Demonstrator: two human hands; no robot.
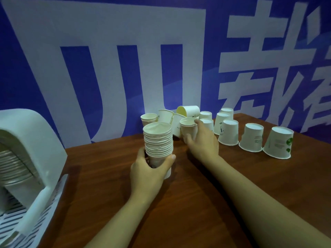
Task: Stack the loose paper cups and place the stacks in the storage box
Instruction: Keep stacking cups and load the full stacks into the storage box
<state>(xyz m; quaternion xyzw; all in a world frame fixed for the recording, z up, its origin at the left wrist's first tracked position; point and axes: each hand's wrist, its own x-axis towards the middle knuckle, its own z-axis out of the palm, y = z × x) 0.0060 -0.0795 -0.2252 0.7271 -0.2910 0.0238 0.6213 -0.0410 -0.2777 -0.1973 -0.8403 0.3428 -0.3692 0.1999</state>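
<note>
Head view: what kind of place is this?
Probably an exhibition or demo booth: a blue banner wall with huge white lettering behind a wooden table spread with paper cups.

Two bare forearms entering from 6 o'clock, no sleeves visible up to frame edge. Bare left hand (148, 169) toward 9 o'clock side, bare right hand (202, 140) toward 3 o'clock side. No gloves, rings, watch or wristbands on either. Short fingernails, unpainted where visible. Rest of body out of view.
</note>
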